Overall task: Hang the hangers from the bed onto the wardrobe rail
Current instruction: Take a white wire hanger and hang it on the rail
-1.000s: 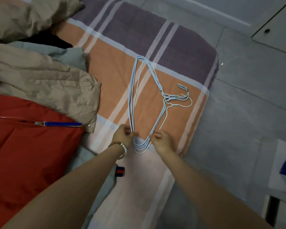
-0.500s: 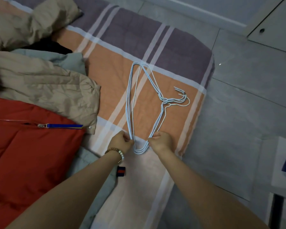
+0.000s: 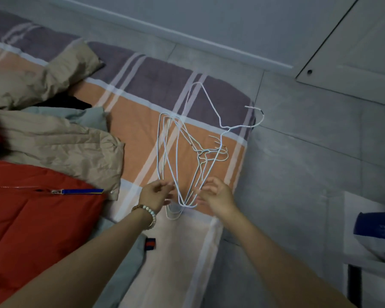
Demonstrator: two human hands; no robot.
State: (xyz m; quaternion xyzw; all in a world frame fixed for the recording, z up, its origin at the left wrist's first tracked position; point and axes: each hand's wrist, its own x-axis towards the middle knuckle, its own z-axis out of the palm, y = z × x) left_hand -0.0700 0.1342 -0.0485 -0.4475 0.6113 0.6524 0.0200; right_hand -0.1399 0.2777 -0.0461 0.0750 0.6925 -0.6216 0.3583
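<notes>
Several pale blue wire hangers [image 3: 203, 152] lie stacked on the striped bed [image 3: 133, 121], hooks pointing right. One hanger [image 3: 240, 126] is tilted up off the stack, its hook above the bed's right edge and its near corner low by my hands. My right hand [image 3: 218, 197] pinches this hanger's lower arm just right of that corner. My left hand [image 3: 155, 195], with a bead bracelet on the wrist, hovers just left of the stack's near corner, fingers loose and holding nothing. Both hands are blurred. No wardrobe rail is in view.
A red padded jacket [image 3: 36, 218] and beige jackets [image 3: 60, 141] cover the bed's left side. Grey tiled floor [image 3: 298, 174] runs along the right. A white cabinet door [image 3: 353, 63] stands at the upper right, and white furniture with a blue item [image 3: 376, 227] at the right edge.
My hands have let go of the stack's near corner. One hanger has come up off the pile, held by my right hand, and my view has tilted up.
</notes>
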